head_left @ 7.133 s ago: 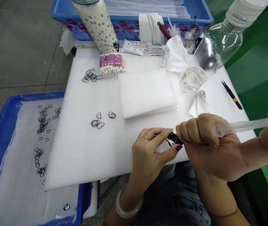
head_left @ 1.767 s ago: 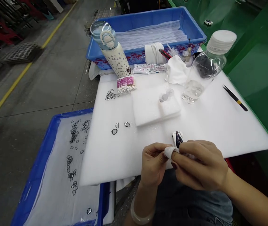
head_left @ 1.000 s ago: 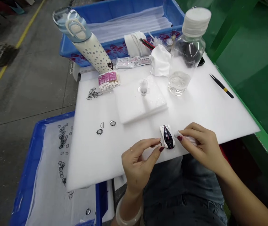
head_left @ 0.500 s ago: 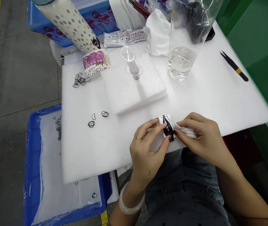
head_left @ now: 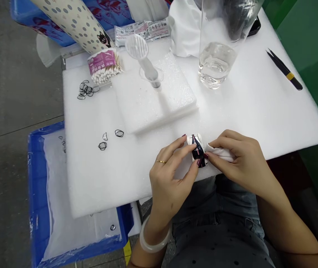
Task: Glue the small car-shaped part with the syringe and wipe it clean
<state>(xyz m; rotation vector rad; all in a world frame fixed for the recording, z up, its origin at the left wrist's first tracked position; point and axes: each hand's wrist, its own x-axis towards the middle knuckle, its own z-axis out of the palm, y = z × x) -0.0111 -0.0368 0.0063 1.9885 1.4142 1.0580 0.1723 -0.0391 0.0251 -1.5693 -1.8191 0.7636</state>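
A small white toy car (head_left: 197,148) with a dark striped roof rests on the white foam sheet (head_left: 111,175) near its front edge. My left hand (head_left: 170,175) pinches the car from the left between thumb and fingers. My right hand (head_left: 238,162) presses a small white cloth (head_left: 220,152) against the car's right side, fingers closed round the cloth.
A clear syringe (head_left: 145,63) stands upright on a thicker foam block (head_left: 164,104). A clear bottle (head_left: 217,56), black tweezers (head_left: 284,70), a cotton swab pack (head_left: 103,67), a dotted flask (head_left: 75,22) and black rings (head_left: 86,89) lie on the sheet. A blue tray (head_left: 36,193) sits lower left.
The syringe left my right hand and now stands on the foam block. The car was set down, then my left hand closed on it again while my right hand brought the cloth to it.
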